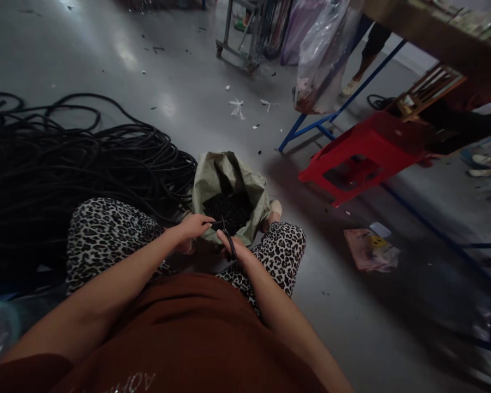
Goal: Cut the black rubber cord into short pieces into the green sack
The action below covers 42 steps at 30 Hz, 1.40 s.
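My left hand (pixel 194 225) is closed on a black rubber cord, whose end sticks out past the fingertips toward the right. In my right hand (pixel 234 247) is a pair of scissors (pixel 228 238) with black handles, its blades pointing up and away from me beside the cord's end. Both hands are over the near rim of a pale green woven sack (pixel 256 188), which stands between my feet. Small black pieces (pixel 233 210) lie inside the sack. A large tangled heap of black cord (pixel 118 153) spreads over the floor at my left.
At the right stands a red plastic stool (pixel 364 153) next to a blue-legged table (pixel 437 33) with a clear plastic bag (pixel 323 54) hanging from it. A wheeled metal rack (pixel 239 52) is farther back. Packaging (pixel 370 251) and scraps lie on the floor. Another person's leg (pixel 366 57) shows behind the table.
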Tool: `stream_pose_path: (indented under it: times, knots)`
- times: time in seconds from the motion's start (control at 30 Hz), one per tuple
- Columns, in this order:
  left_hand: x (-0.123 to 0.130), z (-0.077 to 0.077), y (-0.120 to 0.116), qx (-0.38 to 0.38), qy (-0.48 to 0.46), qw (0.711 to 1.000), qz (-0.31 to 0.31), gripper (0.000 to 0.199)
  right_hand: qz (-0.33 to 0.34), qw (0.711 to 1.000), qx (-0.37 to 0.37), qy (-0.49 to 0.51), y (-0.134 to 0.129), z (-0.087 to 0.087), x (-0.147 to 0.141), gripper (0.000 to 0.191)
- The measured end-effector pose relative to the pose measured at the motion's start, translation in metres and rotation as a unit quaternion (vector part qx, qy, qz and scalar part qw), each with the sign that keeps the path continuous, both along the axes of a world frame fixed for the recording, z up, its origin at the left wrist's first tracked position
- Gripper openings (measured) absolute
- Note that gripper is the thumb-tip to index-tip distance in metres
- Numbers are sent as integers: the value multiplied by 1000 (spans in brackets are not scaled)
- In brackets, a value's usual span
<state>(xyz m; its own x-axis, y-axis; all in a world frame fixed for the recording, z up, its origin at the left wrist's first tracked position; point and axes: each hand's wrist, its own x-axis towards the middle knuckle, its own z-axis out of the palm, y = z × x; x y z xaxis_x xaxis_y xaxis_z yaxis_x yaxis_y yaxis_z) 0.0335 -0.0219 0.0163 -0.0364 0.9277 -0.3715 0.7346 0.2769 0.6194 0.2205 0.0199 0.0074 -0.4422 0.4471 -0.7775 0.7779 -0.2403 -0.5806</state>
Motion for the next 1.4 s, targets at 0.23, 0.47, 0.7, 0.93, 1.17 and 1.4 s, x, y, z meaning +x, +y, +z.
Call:
stream_pose_path:
  times: [0.23, 0.47, 0.7, 0.93, 1.17, 1.4]
  knots:
    - [1, 1, 4, 12, -31, 999, 7, 43, -26, 999, 37, -9, -1, 7, -2, 67]
    - [4, 0, 6, 11, -54, 998, 17, 42, -34, 999, 34, -20, -1, 20, 0, 67]
    - [4, 2, 9, 2, -68, 998, 12, 38, -53, 997, 38, -26, -3, 21, 0, 63]
    - [-2, -4, 9, -23, -101, 995, 7, 37, -64, 997, 23, -32, -6, 19, 4, 56]
    - [-4, -7, 7, -34, -99, 994, 16, 38, -68, 997, 15, -32, -7, 14, 6, 55]
    - [-4, -2, 8, -11, -66, 997, 44, 41, -119, 992, -21, -34, -4, 20, 5, 58]
